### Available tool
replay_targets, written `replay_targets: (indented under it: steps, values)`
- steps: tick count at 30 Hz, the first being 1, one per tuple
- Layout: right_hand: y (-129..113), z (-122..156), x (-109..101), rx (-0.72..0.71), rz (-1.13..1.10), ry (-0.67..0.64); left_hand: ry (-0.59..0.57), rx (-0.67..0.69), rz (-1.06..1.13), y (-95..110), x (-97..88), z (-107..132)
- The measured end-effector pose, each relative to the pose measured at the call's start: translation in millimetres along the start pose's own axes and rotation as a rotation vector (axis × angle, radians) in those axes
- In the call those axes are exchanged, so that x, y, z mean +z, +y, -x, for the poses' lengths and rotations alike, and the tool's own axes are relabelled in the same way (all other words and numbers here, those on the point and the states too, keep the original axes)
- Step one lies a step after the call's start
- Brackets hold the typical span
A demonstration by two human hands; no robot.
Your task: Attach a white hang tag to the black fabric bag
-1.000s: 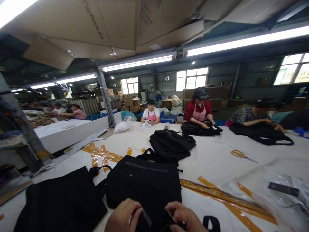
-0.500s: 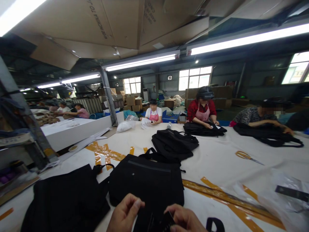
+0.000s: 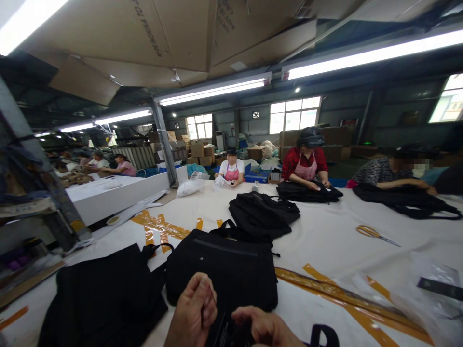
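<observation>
At the near edge of the table [image 3: 325, 241], the left hand [image 3: 193, 313] pinches a thin dark thread between thumb and fingertip, while the right hand [image 3: 264, 327] is curled over a small dark piece; what it grips is unclear. Both work just before the black bag [image 3: 222, 274], which looks soft, floppy and light, best taken by its handle or seams. Another black bag [image 3: 104, 299] crowds the left; the right has open room as far as the scissors [image 3: 374, 233].
</observation>
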State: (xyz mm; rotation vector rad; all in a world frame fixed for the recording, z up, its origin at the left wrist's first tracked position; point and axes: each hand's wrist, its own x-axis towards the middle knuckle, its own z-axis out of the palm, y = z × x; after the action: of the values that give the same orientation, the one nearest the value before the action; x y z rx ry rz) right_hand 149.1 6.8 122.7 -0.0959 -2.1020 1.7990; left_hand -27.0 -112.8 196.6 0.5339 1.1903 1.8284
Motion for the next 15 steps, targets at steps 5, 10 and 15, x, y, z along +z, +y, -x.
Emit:
replay_targets:
  steps: [5, 10, 15]
  values:
    - [14.4, 3.7, -9.7, -0.052, 0.124, 0.044, -0.067, 0.183, -0.785, 12.2, -13.0, -1.6]
    - [1.0, 3.2, -15.6, -0.114, 0.445, 0.172, -0.136, 0.158, -1.081, 27.8, -13.0, 0.5]
    - [3.4, -0.1, -5.7, -0.369, 0.805, 0.312, -0.154, -0.201, -0.491, 12.0, -11.4, 2.6]
